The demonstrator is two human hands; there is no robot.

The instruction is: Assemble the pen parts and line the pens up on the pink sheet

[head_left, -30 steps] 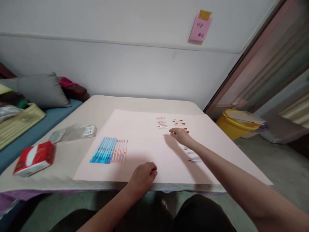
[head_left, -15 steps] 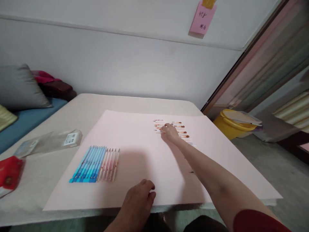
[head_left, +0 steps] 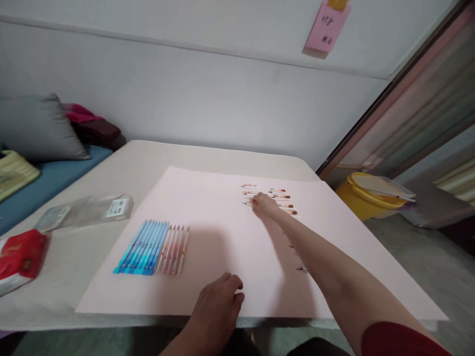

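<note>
Two rows of small pen parts (head_left: 276,197) under right hand (head_left: 264,205), fingers loosely curled.

The middle of the pink sheet (head_left: 222,217) lies bare between the row of pens (head_left: 152,241) near its left edge and the small pen parts (head_left: 276,198) toward its far edge (right hand (head_left: 264,205) rests there). Left hand (head_left: 218,304) blocks the near edge.

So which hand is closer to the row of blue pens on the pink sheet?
Left. The left hand rests at the sheet's near edge, just right of the blue pens. The right hand is farther away, up among the small pen parts.
</note>
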